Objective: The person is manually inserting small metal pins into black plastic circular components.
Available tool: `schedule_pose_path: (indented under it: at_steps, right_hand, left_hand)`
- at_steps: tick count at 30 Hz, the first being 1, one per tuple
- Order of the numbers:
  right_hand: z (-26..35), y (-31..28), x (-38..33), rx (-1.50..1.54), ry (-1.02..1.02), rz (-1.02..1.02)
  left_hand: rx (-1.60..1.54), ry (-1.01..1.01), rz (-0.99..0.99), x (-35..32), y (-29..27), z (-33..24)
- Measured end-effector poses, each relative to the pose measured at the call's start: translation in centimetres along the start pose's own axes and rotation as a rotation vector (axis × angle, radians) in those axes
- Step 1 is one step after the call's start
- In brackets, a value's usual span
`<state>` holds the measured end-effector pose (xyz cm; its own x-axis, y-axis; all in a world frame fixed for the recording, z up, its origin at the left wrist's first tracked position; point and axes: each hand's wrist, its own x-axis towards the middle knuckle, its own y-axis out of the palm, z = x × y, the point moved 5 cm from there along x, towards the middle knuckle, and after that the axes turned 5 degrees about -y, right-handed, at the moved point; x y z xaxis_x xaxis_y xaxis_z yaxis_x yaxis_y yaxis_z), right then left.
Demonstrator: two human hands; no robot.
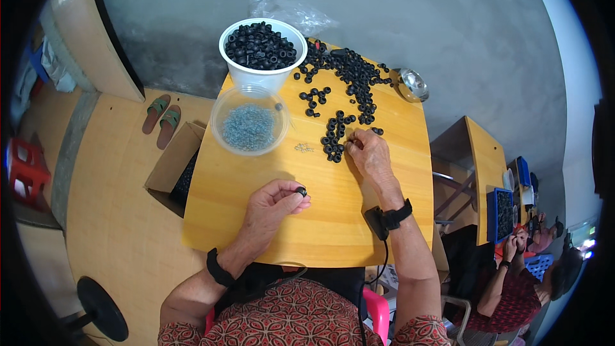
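Black rubber rings (pixel 349 83) lay scattered across the far half of the yellow wooden table (pixel 320 218), some in a loose cluster just under the right hand (pixel 369 152). That hand rested palm down at the cluster's edge, fingers curled onto the rings — whether it gripped one I could not tell. The left hand (pixel 272 208) was nearer the person, thumb and forefinger pinched around a single black ring (pixel 300 190) held just above the table. Beyond it stood a clear plastic bowl (pixel 250 120) of small grey-blue pieces, touching a white bowl (pixel 262 51) heaped with more rings. A crumpled clear bag (pixel 288 9) lay behind, and a shiny metal dish (pixel 413 83) sat at the table's far right corner.
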<state>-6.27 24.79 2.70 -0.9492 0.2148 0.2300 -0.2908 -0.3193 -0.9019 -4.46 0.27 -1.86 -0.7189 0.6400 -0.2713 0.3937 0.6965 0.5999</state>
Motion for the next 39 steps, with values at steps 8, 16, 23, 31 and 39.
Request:
schedule_pose_path:
  at_steps: [8,16,23,31,39]
  right_hand:
    - [1.6,-1.4,-1.7,0.257,0.055,-0.044]
    - [7.2,-2.0,-8.2,1.08,0.167,-0.055]
    - [7.0,-1.7,-9.3,1.11,0.108,-0.135]
    - [6.3,-3.2,-10.1,0.979,0.062,-0.132]
    - [6.1,-3.8,-10.5,1.1,0.107,-0.106]
  left_hand:
    - [-0.001,-0.003,-0.013,-0.1,0.1,-0.4]
    - [-0.115,-0.078,0.01,0.3,2.4,-0.8]
    - [-0.145,-0.048,0.043,0.2,3.7,0.0]
    - [-0.125,-0.054,0.089,-0.1,4.8,0.6]
    - [-0.082,-0.098,0.142,-0.4,5.6,0.8]
